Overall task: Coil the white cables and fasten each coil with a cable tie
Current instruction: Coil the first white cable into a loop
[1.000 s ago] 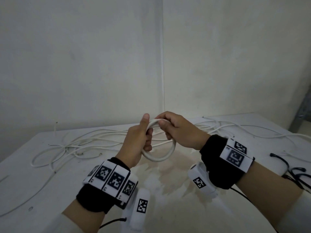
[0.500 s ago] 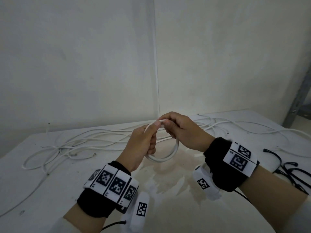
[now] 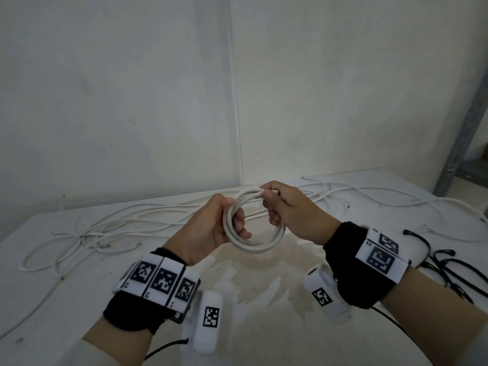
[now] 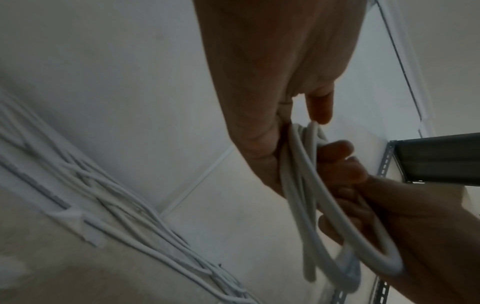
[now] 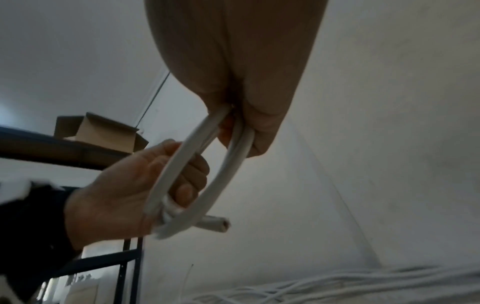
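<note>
The left hand (image 3: 208, 231) grips the left side of a small coil of white cable (image 3: 254, 223), its fingers (image 3: 239, 220) curled through the ring from inside, while the right hand (image 3: 293, 212) pinches the coil's top, fingers folded over the strands. Beyond the fingertips of both hands, loose white cables (image 3: 126, 220) sprawl over the white table (image 3: 66, 299) toward the wall; off to the right of the right hand's fingers lie black cable ties (image 3: 443, 262). The coil hangs above the table, clear of its surface.
</note>
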Tool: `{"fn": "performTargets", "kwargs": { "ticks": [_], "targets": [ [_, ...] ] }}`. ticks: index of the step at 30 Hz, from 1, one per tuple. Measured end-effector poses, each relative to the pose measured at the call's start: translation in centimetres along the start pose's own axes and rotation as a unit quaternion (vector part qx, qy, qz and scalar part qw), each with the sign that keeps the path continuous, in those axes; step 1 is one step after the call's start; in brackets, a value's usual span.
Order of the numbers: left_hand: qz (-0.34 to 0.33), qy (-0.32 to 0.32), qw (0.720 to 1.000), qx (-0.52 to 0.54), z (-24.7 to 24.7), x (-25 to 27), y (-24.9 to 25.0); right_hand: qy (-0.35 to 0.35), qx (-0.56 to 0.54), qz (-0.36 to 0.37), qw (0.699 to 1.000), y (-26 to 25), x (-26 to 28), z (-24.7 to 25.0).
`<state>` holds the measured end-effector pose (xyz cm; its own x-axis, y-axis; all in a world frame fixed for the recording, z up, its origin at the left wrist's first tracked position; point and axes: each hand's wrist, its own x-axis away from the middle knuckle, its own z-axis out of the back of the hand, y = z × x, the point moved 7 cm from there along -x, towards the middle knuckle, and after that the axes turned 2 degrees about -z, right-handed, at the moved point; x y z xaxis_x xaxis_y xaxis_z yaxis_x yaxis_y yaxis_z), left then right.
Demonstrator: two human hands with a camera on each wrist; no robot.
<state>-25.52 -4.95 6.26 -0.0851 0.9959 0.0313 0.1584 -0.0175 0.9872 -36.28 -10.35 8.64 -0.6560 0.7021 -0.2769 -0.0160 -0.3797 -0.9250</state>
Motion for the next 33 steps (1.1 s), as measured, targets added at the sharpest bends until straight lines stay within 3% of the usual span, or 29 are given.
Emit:
{"fn": "performTargets", "kwargs": {
  "ticks": [2,6,14,20,26,33],
  "targets": [
    [0.008,-0.008,1.000,-0.021,-0.6,-0.1,0.3,-0.010,0.060,0.018,0.998,-0.3,0.1,0.1],
    [-0.037,0.053,0.994,-0.086,-1.4,-0.2,0.7,-0.010,0.102,0.038,0.994,-0.8,0.4,0.1],
    [-0.081,0.105,0.985,-0.114,-2.3,-0.1,-0.1,0.022,-0.102,-0.065,0.992,1.0,1.7,1.4],
    [-0.083,0.060,0.989,-0.107,-2.8,-0.8,-0.2,0.026,-0.041,-0.035,0.998,0.7,2.4,2.3],
    [-0.022,-0.041,0.989,-0.139,-4.6,-0.8,-1.1,0.050,0.031,-0.018,0.998,1.0,3.9,3.5],
    [-0.063,0.011,0.984,-0.164,-7.5,0.1,-1.3,0.086,0.073,0.018,0.993,0.1,6.0,4.7]
  ]
}}
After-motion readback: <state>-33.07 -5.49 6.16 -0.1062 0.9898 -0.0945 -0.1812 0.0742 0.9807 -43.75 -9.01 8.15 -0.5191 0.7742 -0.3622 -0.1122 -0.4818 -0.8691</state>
